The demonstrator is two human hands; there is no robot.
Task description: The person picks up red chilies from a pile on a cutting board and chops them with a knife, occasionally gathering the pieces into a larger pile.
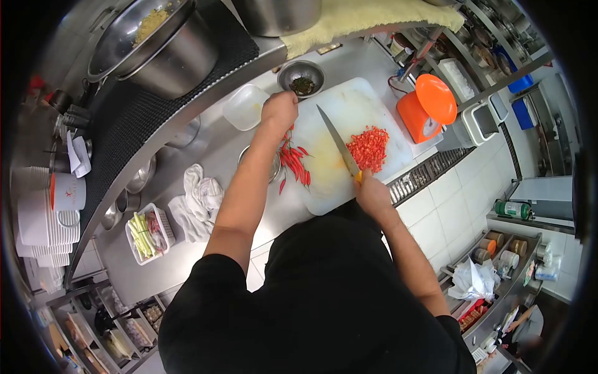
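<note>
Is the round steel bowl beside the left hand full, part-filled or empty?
Part-filled: dark green bits lie in the round steel bowl, much of its inside bare metal.

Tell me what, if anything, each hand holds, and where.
Right hand: a long steel knife, by its yellow handle. Left hand: cannot be told.

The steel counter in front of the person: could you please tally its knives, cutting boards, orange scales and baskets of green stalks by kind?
Knife: 1
Cutting board: 1
Orange scale: 1
Basket of green stalks: 1
Total: 4
</note>
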